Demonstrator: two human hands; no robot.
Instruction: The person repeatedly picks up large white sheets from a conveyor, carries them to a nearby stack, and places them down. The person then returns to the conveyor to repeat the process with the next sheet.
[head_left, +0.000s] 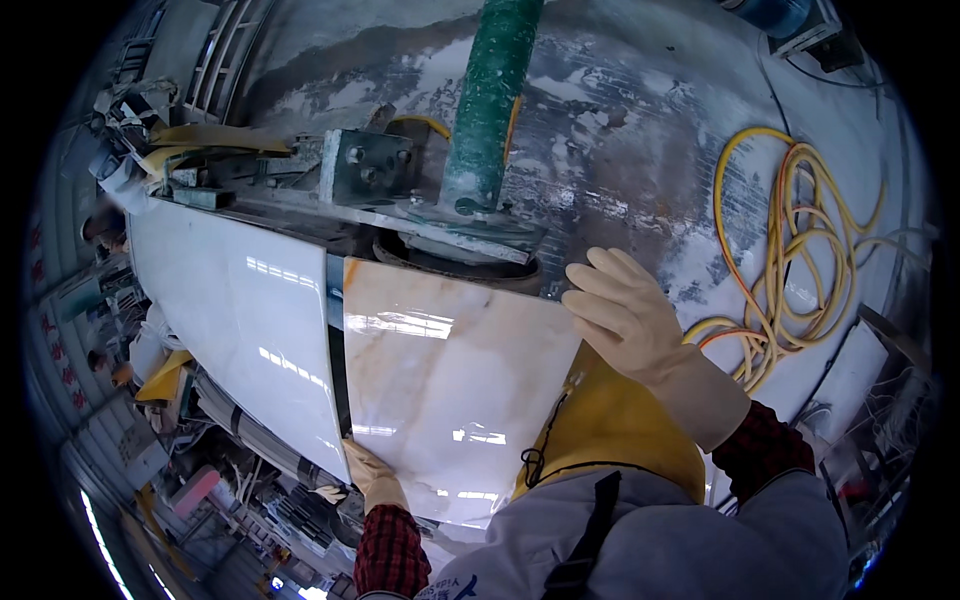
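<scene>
A polished stone slab [450, 390], white with tan veining, lies in front of me and reflects the overhead lights. My left hand [375, 480], in a cream rubber glove, grips its near left edge; some of the fingers are hidden there. At the slab's far right corner is my right hand [630, 325], gloved the same way. Its fingers are stretched out, with the palm side toward the edge; I cannot tell whether it touches. A second glossy white slab [240, 310] sits to the left, split from the first by a narrow dark gap.
Beyond the slabs rises a green post [490, 110] on a bolted metal base [370, 165]. A coiled yellow hose [800, 250] lies on the wet, stained floor [620, 150] at right. My yellow apron [630, 420] hangs close to the slab. Workshop clutter fills the left side.
</scene>
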